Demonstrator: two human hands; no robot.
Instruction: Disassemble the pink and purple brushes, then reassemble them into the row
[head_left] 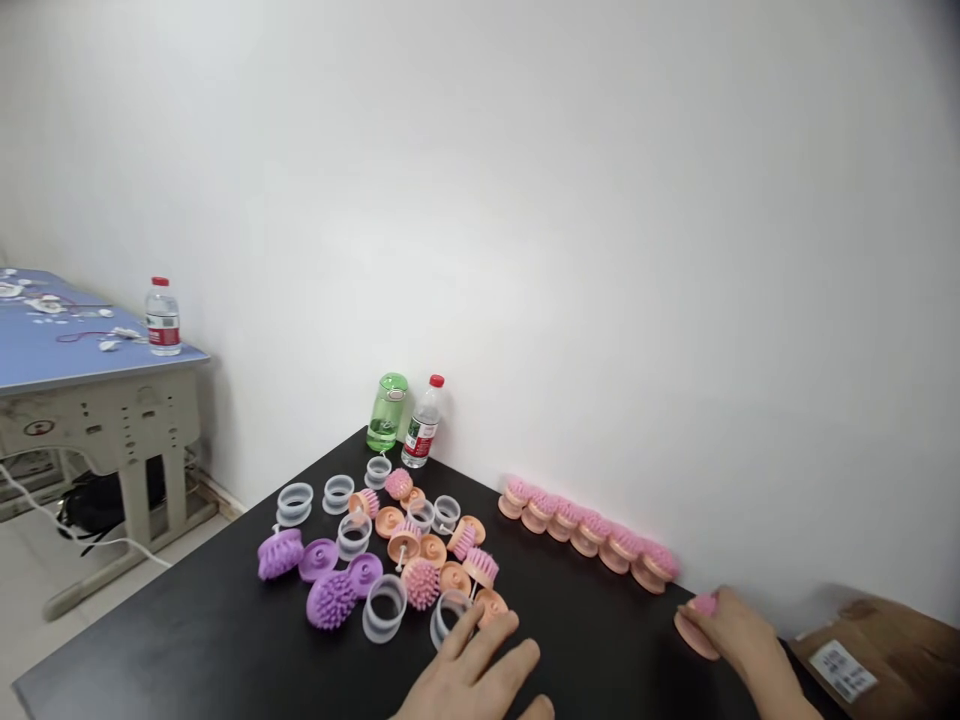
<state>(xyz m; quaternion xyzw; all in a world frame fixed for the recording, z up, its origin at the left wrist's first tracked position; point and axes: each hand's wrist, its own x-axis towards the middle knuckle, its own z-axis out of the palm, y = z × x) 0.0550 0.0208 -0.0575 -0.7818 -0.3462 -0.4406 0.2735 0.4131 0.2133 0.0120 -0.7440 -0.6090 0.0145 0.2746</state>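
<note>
Left hand [469, 680] open, fingers spread flat on black tabletop [187, 640], just beside clear plastic rings [384, 608] | right hand [739, 632] grasping pink-bristled, peach-based brush [694, 636] | brush held at table's right, near row of matching brushes [589, 530]

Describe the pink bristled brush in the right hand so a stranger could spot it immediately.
On the black tabletop against the white wall, a row of pink-bristled peach brushes runs along the wall. Just past the row's near end, toward the brown cardboard box, the right hand grips a peach plastic brush with pink bristles. It alone is held, apart from the row.
</note>
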